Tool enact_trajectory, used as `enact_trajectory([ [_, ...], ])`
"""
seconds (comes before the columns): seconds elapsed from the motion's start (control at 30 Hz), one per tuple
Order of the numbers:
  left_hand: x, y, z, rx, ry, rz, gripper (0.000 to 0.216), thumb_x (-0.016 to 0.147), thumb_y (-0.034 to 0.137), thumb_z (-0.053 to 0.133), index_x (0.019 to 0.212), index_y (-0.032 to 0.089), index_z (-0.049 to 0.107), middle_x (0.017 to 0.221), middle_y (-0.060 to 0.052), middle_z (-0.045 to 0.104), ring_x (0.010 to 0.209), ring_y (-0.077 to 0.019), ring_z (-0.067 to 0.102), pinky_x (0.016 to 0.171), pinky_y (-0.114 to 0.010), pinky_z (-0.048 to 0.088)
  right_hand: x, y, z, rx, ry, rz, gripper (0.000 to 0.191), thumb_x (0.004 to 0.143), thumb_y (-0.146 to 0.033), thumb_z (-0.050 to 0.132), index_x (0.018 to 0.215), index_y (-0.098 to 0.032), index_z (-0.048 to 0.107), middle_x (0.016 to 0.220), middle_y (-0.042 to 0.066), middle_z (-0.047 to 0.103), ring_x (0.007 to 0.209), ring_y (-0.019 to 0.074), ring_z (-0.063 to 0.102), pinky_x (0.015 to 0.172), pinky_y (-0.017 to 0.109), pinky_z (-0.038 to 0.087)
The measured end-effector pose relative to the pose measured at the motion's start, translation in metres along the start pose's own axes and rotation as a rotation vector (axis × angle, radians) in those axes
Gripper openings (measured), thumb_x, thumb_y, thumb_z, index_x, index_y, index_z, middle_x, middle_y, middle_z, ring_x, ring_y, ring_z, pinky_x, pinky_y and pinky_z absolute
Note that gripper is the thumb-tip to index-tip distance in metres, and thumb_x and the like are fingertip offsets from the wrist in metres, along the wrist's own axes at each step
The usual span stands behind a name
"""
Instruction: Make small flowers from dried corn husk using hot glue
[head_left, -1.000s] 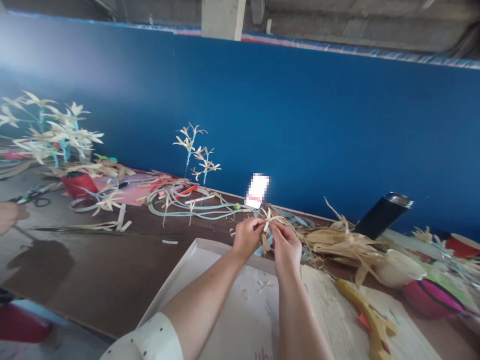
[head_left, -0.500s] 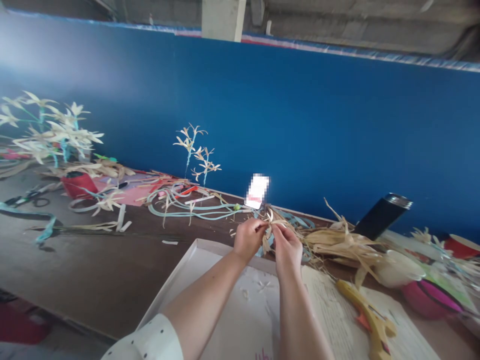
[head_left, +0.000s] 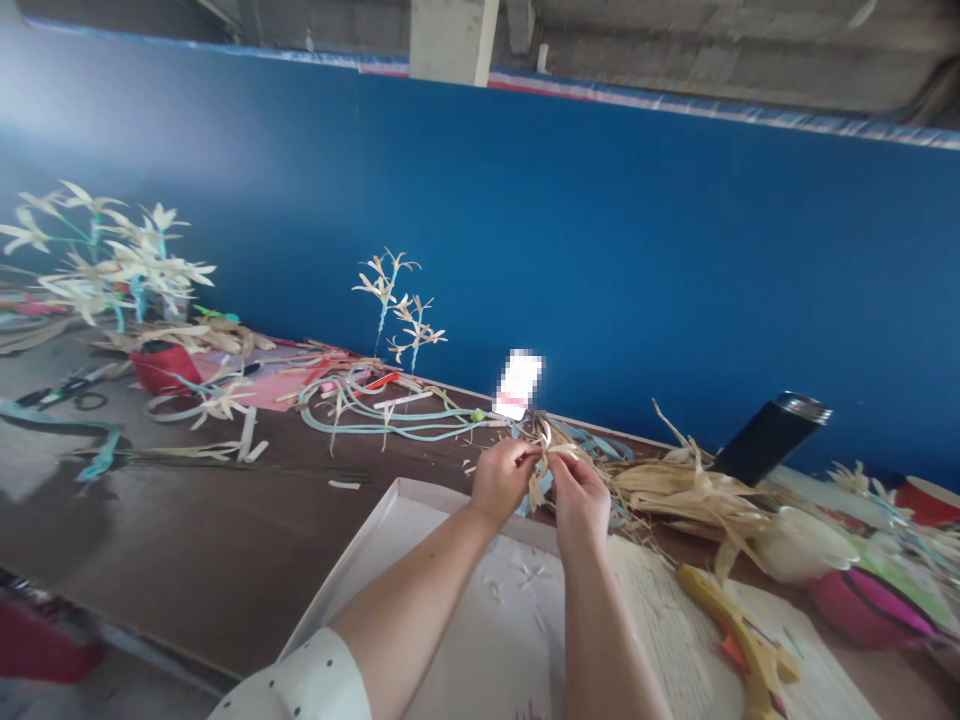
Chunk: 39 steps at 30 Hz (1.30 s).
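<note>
Both my hands meet over the far edge of a shallow white box lid [head_left: 442, 560]. My left hand [head_left: 504, 478] pinches the left side of a small flower of pale dried husk strips [head_left: 548, 445]. On its right side, my right hand [head_left: 581, 490] has thumb and fingers closed on the same flower. A few cream petals stick up and out between the fingertips; the flower's base is hidden by the fingers. Just beyond stands a phone [head_left: 519, 385] with a bright, blurred screen. A bundle of dried husks [head_left: 675, 490] lies right of my right hand.
A yellow glue gun [head_left: 739, 630] rests on a printed sheet [head_left: 660, 610] at right, near a pink bowl [head_left: 862, 605] and a tilted black flask [head_left: 772, 435]. Finished husk flowers [head_left: 112, 250] stand at left. Blue tubing [head_left: 390, 430] loops across the dark table [head_left: 225, 540] before a blue partition.
The whole view has shifted slightly, so things appear a little further right. Both hands keep their pinch on the flower, with only small finger movement.
</note>
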<state>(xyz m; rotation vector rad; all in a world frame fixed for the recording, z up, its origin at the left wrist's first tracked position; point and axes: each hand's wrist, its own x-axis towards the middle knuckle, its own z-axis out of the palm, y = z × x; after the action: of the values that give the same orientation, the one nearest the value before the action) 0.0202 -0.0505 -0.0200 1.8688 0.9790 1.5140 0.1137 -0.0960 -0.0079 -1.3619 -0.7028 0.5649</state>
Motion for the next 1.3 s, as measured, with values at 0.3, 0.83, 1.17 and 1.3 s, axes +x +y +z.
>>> enact_trajectory([
  [0.3,0.0,0.0,0.001,-0.004,0.007,-0.022,0.011,0.077,0.019,0.06,0.082,0.021,0.07,0.083,-0.001,0.07,0.08,-0.013,0.063,0.073,-0.022,0.047,0.0,-0.002,0.0,-0.05,0.006,-0.047,0.033,0.062,-0.04,0.068,0.082,-0.014,0.071,0.048,-0.004,0.051,0.049,0.0106,0.046,0.05,0.021,0.035],
  [0.83,0.001,0.005,-0.002,-0.02,-0.011,-0.094,0.012,0.077,0.021,0.059,0.081,0.021,0.07,0.081,-0.001,0.07,0.079,-0.0132,0.063,0.073,-0.022,0.047,0.001,-0.001,0.002,-0.035,0.01,-0.002,0.038,0.061,-0.042,0.07,0.085,-0.013,0.072,0.049,-0.003,0.052,0.046,0.0102,0.043,0.047,0.022,0.034],
  [1.17,0.01,0.011,-0.003,-0.403,-0.093,-0.438,0.017,0.069,0.027,0.064,0.078,0.013,0.07,0.069,-0.002,0.07,0.065,-0.0142,0.063,0.061,-0.023,0.05,-0.002,-0.003,0.003,0.061,0.002,-0.011,0.036,0.059,-0.042,0.073,0.083,-0.015,0.071,0.045,-0.004,0.049,0.042,0.0086,0.037,0.042,0.022,0.03],
  [1.3,0.01,0.01,-0.002,-0.355,-0.05,-0.402,0.013,0.069,0.022,0.064,0.077,0.013,0.07,0.071,-0.002,0.07,0.067,-0.014,0.063,0.063,-0.023,0.05,-0.001,-0.003,0.002,0.119,0.013,-0.017,0.038,0.058,-0.044,0.074,0.081,-0.014,0.067,0.046,-0.005,0.047,0.041,0.0069,0.034,0.04,0.02,0.027],
])
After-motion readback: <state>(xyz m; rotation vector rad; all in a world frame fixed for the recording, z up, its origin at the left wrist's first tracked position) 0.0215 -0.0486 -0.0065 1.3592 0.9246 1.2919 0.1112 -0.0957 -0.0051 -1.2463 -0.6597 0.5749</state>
